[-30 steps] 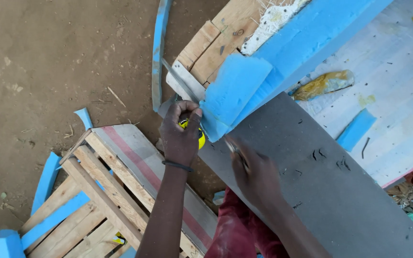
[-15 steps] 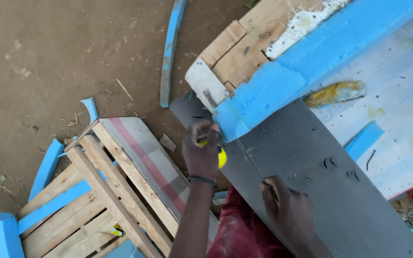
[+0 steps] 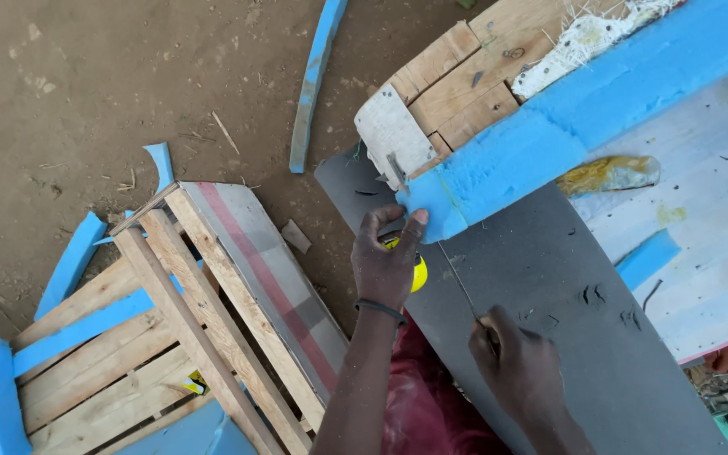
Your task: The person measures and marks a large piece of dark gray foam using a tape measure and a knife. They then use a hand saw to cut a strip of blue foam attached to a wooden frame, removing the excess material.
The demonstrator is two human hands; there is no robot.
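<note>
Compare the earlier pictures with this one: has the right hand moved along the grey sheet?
Yes. The right hand has drawn back along the grey sheet, away from the blue foam toward the person's body.

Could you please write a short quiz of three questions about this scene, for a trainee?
1. True or false: the left hand holds a small yellow object against the dark grey flat sheet.
2. Which thing lies nearest the left thumb? A) the thick blue foam strip B) the slatted wooden pallet frame C) the long blue foam offcut on the ground
3. Fill in: the right hand holds a thin ____ blade on the sheet.

Key: 1 true; 2 A; 3 metal.
</note>
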